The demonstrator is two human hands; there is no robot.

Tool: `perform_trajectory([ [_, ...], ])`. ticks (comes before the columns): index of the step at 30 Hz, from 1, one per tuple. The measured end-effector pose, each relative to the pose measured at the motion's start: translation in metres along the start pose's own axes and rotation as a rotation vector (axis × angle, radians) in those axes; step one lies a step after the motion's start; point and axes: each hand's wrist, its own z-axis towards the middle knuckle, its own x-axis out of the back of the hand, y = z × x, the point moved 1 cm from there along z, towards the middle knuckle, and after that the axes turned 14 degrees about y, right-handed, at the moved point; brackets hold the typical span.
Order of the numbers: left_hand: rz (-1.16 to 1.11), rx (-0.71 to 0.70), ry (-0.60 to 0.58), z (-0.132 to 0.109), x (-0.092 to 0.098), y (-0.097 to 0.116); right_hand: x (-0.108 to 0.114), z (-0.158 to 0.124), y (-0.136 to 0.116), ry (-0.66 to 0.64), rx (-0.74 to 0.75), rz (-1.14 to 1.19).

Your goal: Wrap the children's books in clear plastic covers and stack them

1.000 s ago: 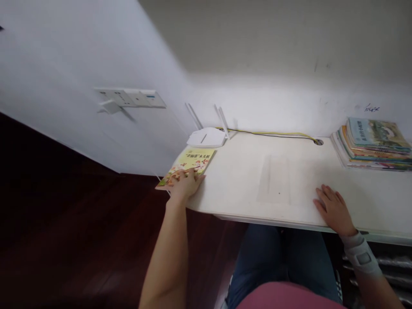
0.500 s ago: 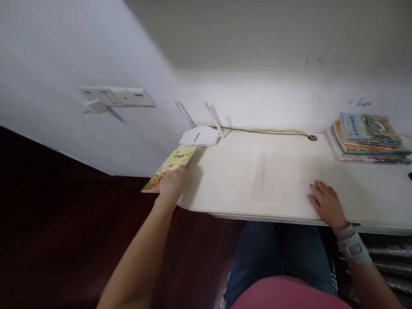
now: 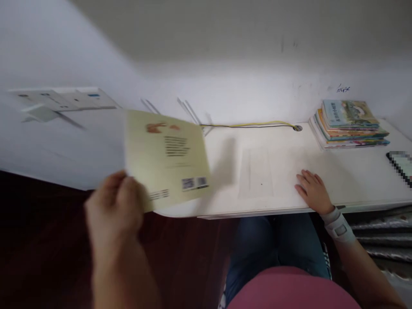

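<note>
A thin pale yellow book (image 3: 167,159) is raised above the left end of the white desk (image 3: 225,197), its printed back cover with small codes facing me. My left hand (image 3: 117,206) grips its lower left corner, slightly blurred. Behind the book the router's body is hidden; only its antennas (image 3: 189,109) show. My right hand (image 3: 313,189) lies on the desk near the front edge, fingers spread, holding nothing, with a grey band on the wrist.
A stack of books (image 3: 350,124) stands at the back right of the desk. At the right edge lies a phone-like object (image 3: 401,165). Yellow and black cables (image 3: 251,125) run along the wall to a round hole. Sockets with a plug (image 3: 40,112) are on the left wall.
My left hand has lifted the book from beside the router, up and closer to me, and turned it so its back cover shows. The view has shifted a little; my right hand still rests on the desk.
</note>
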Motion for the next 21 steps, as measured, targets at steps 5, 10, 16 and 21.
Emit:
perform_trajectory([
  [5,-0.454,0.235,-0.599,-0.104,-0.088,0.007,-0.001,0.0,0.001,-0.01,-0.007,0.006],
  [10,-0.466,0.221,-0.792,-0.17,-0.141,0.01,-0.001,0.001,0.001,-0.02,-0.016,0.016],
  [16,-0.285,0.102,-0.771,-0.163,-0.141,0.0,-0.002,0.0,0.003,-0.028,-0.006,0.021],
  [21,-0.142,-0.017,-0.679,-0.131,-0.132,-0.021,-0.001,0.0,0.002,-0.024,0.001,0.007],
])
